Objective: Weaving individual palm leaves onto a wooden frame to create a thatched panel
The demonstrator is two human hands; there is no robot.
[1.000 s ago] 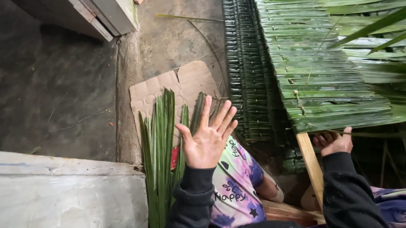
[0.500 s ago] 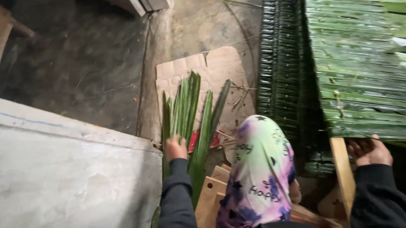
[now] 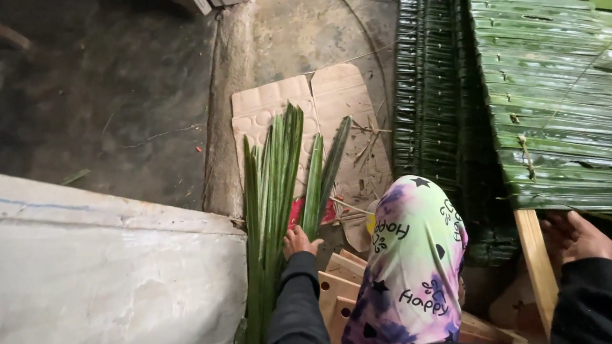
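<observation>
Head view, sole entry.

Item one: our left hand (image 3: 299,241), low centre of the frame, at the end of a dark sleeve. It rests against the bundle of long green palm leaves (image 3: 278,197), fingers curled toward the blades; whether they have closed round any leaf we cannot tell, since the leaves hide the fingertips.

Item two: the bundle itself, which stands leaning from the bottom centre up toward the flattened brown cardboard sheet (image 3: 308,112) on the concrete floor (image 3: 111,93), alongside the edge of the pale grey slab (image 3: 78,291) at lower left.

Item three: our right hand (image 3: 578,237), lower right, fingers bent and touching the pale wooden slat (image 3: 535,262) just under the large woven panel of green palm fronds (image 3: 566,79). The wrist is cocked upward, and the grip looks loose rather than clamped.

Item four: a pink-and-purple patterned cloth (image 3: 412,266) between the two arms (worn, it seems).

Risks, as we judge them: the leaves fan apart at their tips, so a light pull on one could drag its neighbours and topple the lean. The panel rests on a single slat held loosely, so it might tilt or slip off. The leaf edges look stiff and could cut a sliding palm.
</observation>
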